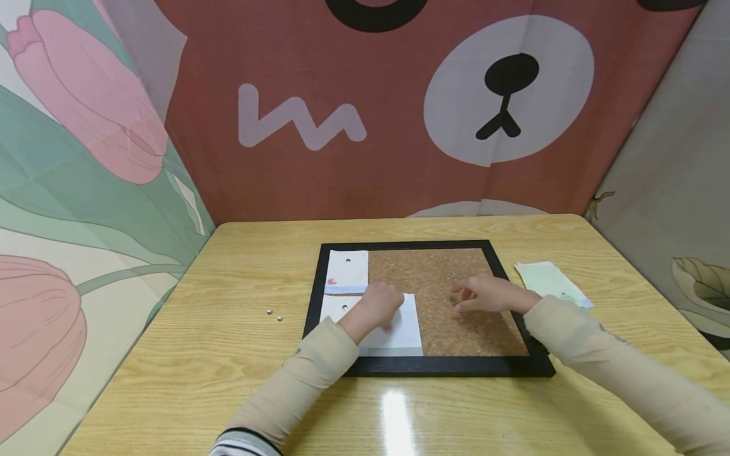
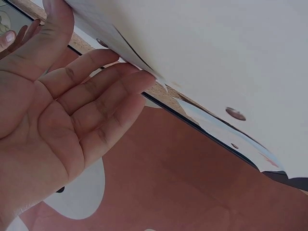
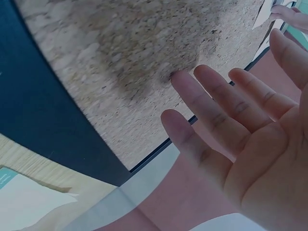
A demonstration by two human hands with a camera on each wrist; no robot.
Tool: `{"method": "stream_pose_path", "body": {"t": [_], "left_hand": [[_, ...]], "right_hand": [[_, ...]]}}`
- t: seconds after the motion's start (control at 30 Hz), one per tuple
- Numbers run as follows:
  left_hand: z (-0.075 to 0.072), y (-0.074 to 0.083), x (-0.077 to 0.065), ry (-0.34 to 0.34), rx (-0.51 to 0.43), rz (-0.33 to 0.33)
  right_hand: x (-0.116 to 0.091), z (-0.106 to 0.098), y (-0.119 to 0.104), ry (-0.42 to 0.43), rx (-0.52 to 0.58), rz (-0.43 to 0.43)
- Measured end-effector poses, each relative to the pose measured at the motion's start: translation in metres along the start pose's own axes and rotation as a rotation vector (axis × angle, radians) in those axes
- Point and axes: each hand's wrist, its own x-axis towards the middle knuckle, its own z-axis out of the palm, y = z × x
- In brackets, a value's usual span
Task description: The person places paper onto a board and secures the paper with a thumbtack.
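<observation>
Low in the middle of the frame, white paper (image 1: 402, 339) lies on the board (image 1: 433, 269) beneath the left hand (image 1: 379, 306); its grip and the right hand (image 1: 488, 294) look loose and wide. Best keep the paper flat.

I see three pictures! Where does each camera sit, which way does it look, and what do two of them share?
Head: worn on the head, looking forward and down at the table and corkboard; the left hand, right hand and both sleeves show.
Left wrist: on that wrist, looking past the left hand at white paper and a reddish backdrop; some of the right hand shows too.
Right wrist: on that wrist, looking past the right hand at cork and dark frame; part of the left hand shows too.
Shared: both wrist views show frame and backdrop.
</observation>
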Motion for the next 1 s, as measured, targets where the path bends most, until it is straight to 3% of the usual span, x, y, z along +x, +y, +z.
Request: {"method": "stream_pose_path", "body": {"t": [0.7, 1.0], "left_hand": [[0.000, 0.000, 0.000, -0.005, 0.013, -0.006], [0.000, 0.000, 0.000, -0.011, 0.009, -0.007]], "right_hand": [[-0.011, -0.005, 0.015, 0.031, 0.030, -0.045], [-0.019, -0.008, 0.020, 0.030, 0.041, -0.022]]}}
